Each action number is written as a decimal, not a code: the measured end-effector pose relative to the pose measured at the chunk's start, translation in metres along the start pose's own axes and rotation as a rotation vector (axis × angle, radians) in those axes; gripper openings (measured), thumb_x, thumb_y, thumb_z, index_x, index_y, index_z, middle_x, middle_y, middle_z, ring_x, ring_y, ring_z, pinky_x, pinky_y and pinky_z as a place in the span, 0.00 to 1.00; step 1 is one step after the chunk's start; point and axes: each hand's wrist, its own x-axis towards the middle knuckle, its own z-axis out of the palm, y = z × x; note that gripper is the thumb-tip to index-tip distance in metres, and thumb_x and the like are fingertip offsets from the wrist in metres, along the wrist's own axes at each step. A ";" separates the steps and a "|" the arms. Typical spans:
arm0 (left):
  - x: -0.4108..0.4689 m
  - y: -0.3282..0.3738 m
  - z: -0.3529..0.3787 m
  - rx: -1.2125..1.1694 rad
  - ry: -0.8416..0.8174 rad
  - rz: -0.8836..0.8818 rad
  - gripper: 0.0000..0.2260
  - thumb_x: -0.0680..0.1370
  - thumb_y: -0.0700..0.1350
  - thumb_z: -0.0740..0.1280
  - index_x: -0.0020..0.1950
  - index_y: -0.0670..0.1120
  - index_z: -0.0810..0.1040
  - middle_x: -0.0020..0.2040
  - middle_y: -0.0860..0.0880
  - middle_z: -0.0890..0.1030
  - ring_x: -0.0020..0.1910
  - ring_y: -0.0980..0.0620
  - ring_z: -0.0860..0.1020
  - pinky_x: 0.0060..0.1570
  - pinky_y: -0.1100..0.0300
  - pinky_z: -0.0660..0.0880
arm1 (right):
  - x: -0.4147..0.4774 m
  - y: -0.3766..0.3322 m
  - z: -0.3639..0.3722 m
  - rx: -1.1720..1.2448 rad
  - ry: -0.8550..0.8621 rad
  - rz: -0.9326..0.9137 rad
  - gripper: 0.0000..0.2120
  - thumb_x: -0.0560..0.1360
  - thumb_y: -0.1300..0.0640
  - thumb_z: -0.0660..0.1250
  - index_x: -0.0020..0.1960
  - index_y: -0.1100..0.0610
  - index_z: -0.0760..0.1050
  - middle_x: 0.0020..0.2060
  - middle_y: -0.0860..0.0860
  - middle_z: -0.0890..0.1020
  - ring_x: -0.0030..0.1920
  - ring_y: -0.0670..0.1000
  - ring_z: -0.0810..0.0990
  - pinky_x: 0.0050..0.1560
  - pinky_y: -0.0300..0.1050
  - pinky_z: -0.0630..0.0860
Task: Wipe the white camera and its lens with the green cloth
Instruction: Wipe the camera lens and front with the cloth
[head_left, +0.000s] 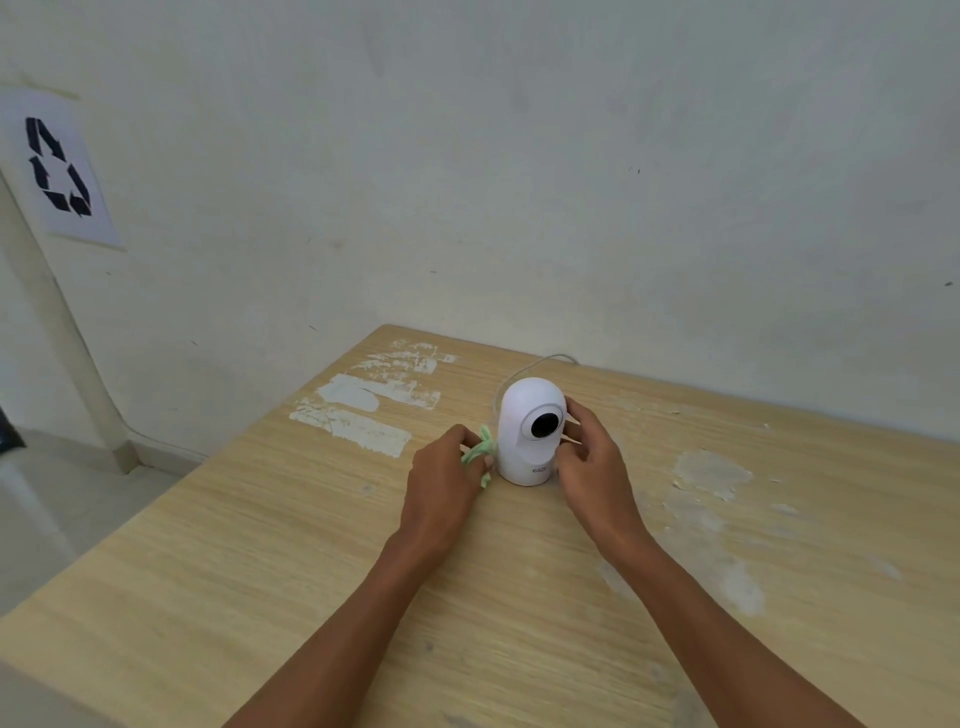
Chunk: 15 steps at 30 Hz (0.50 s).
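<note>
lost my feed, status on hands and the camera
Left hand shut on green cloth, at white camera side. Right hand steadies camera. Lens uncovered. Nothing in the way.

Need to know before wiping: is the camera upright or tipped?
Upright: the white camera stands on its flat base on the table, lens facing forward.

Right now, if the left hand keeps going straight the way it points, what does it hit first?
Most likely the white camera. The left hand, bunching the green cloth, points up-right at the camera's left side, with the cloth leading. They look almost touching, though depth is unclear.
</note>
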 end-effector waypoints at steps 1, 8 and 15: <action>0.000 0.001 0.001 0.004 -0.006 0.008 0.04 0.79 0.46 0.71 0.47 0.46 0.80 0.40 0.53 0.82 0.39 0.53 0.80 0.36 0.60 0.73 | 0.000 0.000 0.000 -0.010 -0.002 0.003 0.26 0.79 0.64 0.59 0.74 0.46 0.70 0.65 0.47 0.80 0.63 0.48 0.80 0.50 0.41 0.78; -0.022 0.012 0.021 0.075 -0.069 0.069 0.03 0.78 0.43 0.71 0.46 0.46 0.81 0.40 0.55 0.84 0.42 0.57 0.83 0.43 0.57 0.78 | -0.001 0.001 -0.001 -0.014 -0.038 0.014 0.31 0.78 0.66 0.58 0.77 0.43 0.66 0.68 0.45 0.78 0.61 0.47 0.80 0.44 0.37 0.78; -0.027 0.014 0.017 0.198 -0.150 0.164 0.09 0.79 0.47 0.72 0.58 0.53 0.85 0.53 0.51 0.82 0.52 0.54 0.80 0.51 0.60 0.77 | -0.007 0.001 -0.006 -0.039 -0.048 0.008 0.26 0.79 0.64 0.61 0.75 0.49 0.70 0.65 0.43 0.79 0.65 0.47 0.78 0.61 0.45 0.77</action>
